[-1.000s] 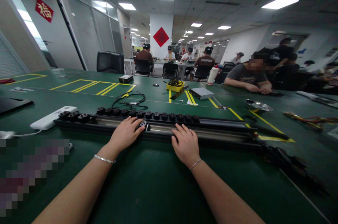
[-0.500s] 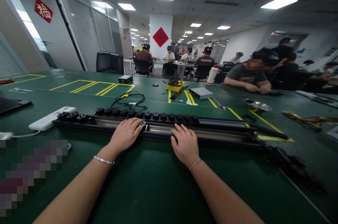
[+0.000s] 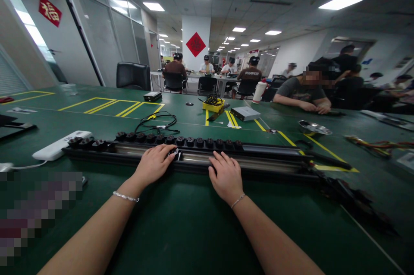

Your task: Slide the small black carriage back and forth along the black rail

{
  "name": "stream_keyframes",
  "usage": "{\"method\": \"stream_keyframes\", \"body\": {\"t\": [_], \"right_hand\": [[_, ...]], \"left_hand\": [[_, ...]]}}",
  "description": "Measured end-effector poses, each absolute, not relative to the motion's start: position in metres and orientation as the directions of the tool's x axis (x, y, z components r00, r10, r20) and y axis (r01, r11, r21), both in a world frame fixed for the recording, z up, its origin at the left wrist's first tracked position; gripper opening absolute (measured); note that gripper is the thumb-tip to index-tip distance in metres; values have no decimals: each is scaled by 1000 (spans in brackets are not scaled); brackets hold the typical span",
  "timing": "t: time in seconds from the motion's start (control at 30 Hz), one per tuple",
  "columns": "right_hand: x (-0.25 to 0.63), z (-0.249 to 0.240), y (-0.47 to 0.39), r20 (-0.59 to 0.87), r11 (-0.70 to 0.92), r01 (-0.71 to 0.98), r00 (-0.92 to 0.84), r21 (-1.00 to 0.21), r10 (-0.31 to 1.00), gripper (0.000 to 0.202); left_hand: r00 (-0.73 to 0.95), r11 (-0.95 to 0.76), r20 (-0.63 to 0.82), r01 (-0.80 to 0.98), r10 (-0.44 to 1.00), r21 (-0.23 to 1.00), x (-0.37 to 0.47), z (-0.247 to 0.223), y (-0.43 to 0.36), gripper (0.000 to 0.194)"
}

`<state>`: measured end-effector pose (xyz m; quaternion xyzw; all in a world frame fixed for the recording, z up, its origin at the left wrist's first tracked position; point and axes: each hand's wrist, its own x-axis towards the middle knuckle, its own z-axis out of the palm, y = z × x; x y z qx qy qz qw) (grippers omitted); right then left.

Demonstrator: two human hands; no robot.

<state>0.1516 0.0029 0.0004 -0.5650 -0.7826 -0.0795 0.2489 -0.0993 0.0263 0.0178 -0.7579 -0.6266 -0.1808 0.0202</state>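
A long black rail point(image 3: 271, 171) with a shiny metal channel lies across the green table point(image 3: 181, 232). Along its back edge runs a row of small black knob-like parts point(image 3: 190, 141), with several more at its left end. My left hand point(image 3: 155, 163) is closed with thumb and fingers on a small black part point(image 3: 175, 153) in the channel, left of the middle. My right hand point(image 3: 227, 176) rests on the rail further right, palm down, fingers spread, holding nothing.
A white power strip point(image 3: 61, 145) lies left of the rail. Behind it are a black cable point(image 3: 155, 123), a yellow tray point(image 3: 213, 105), a grey box point(image 3: 245, 113) and a metal bowl point(image 3: 315, 128). A person point(image 3: 307, 89) leans on the table at the right.
The view has shifted slightly. Both hands stay at nearly the same places on the rail, and the small part stays at my left fingertips.
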Motion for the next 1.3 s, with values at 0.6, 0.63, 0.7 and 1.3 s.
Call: {"method": "stream_keyframes", "body": {"t": [0.6, 0.63, 0.7, 1.3], "right_hand": [[152, 0, 3, 478, 358, 921, -248, -153, 842, 36], [152, 0, 3, 478, 356, 922, -247, -152, 843, 36], [152, 0, 3, 475, 350, 925, -244, -146, 845, 37], [151, 0, 3, 476, 346, 925, -237, -154, 847, 36]], "left_hand": [[113, -176, 306, 966, 945, 188, -93, 12, 24, 45], [107, -172, 309, 966, 945, 192, -93, 12, 24, 44], [90, -158, 304, 965, 948, 208, -92, 12, 25, 42], [94, -160, 284, 962, 954, 219, -88, 18, 24, 39]]}}
